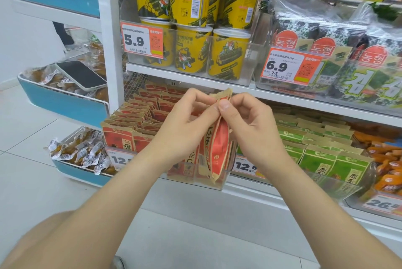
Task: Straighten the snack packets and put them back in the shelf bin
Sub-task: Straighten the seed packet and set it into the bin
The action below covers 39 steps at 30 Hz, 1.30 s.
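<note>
Two hands on 1 red packet: left hand and right hand each pinch its top seal btwn thumb and forefinger, other fingers loosely curled, thumbs nearly touching. It hangs edge-on to the camera, long axis vertical, seal up. Its bottom corner overlaps the front wall of the clear bin near the bin's right end; can't tell if it touches. Stocked packets stand upright in rows in that bin, mostly left of and behind the hands. Any free slot behind the held one is hidden by the hands. My read of the move: short push fwd and down, held vertical, face turned to match the rows. Neither hand is clearly nearer, both level at the top edge. Green packets fill the next bin to the right, so no drifting that way
</note>
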### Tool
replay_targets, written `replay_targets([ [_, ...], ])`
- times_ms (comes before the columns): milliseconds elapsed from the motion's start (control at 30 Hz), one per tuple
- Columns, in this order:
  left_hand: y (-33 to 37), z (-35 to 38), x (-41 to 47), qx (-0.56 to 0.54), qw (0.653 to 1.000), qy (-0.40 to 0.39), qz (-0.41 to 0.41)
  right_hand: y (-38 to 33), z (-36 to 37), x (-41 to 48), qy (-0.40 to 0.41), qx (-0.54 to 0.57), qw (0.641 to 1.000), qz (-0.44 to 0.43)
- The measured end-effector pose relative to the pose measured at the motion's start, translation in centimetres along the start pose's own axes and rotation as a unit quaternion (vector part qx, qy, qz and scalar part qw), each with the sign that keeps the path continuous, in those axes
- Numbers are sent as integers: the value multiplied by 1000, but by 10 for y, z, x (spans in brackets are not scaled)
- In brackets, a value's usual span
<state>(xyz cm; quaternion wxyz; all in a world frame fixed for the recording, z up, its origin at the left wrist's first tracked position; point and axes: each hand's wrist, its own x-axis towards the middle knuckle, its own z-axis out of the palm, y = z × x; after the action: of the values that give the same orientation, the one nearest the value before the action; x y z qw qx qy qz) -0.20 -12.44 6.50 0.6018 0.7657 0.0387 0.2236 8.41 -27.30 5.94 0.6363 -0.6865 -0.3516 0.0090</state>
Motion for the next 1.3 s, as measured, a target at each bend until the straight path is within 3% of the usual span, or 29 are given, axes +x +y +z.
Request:
replay_targets([
  [233,1,-8,0,-78,996,-32,-10,1,2,-1,-35,51,998,10],
  [400,0,-4,-3,-9,998,-63,28,1,-1,0,-24,48,998,19],
  [600,-2,2,-2,42,997,-21,63,0,5,-1,-9,33,999,0],
  [833,-3,-2,2,-79,996,-31,-9,-2,2,0,20,15,1000,6],
  [933,-7,-1,4,-125,992,15,-10,-2,-2,1,-23,-7,999,28],
  [1000,-10,0,6,-114,991,64,-1,-1,-7,0,-86,-29,992,91],
  [1100,-11,1,7,-125,986,112,-20,-3,-9,-3,-191,21,963,190],
  [1200,-7,-2,7,-132,986,92,-39,-8,-3,-5,-149,53,972,176],
  [1300,-1,-8,5,-111,992,19,-62,-10,0,-4,-84,64,984,144],
])
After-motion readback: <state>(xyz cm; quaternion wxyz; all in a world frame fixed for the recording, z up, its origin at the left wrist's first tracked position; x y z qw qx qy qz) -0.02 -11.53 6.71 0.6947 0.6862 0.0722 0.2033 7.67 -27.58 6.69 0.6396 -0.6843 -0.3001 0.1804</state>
